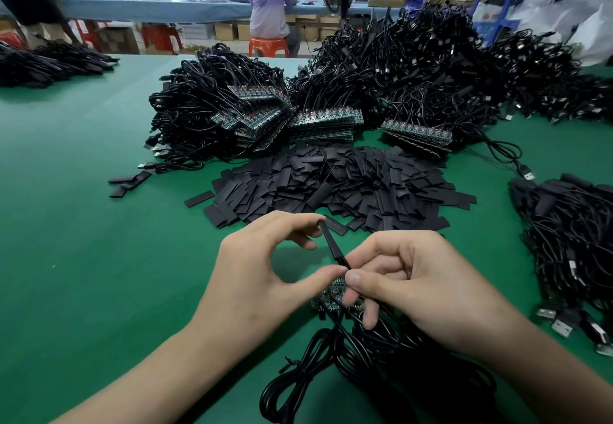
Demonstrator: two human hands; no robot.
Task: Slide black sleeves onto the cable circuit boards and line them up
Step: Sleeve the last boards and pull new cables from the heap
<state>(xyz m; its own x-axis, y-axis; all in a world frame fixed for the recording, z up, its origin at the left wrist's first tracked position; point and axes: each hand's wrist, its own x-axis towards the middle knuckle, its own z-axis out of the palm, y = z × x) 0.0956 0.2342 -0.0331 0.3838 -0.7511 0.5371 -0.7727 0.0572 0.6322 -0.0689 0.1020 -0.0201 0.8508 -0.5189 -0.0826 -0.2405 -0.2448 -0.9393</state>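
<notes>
My left hand [262, 271] pinches a black sleeve [333, 247] between thumb and forefinger, end to end, standing it nearly upright. My right hand [414, 284] pinches the cable end at the sleeve's lower tip, its fingers curled over a small stack of green circuit boards [331, 301] lying on the green table [83, 224]. Black cables [331, 364] run from these boards toward me. A heap of loose black sleeves [331, 184] lies just beyond my hands.
Behind the sleeve heap stand big piles of black cables with rows of bare circuit boards [325, 118]. A pile of sleeved cables [570, 241] with USB plugs lies at the right. More cables [43, 62] sit far left. A person on a red stool [268, 46] sits beyond the table.
</notes>
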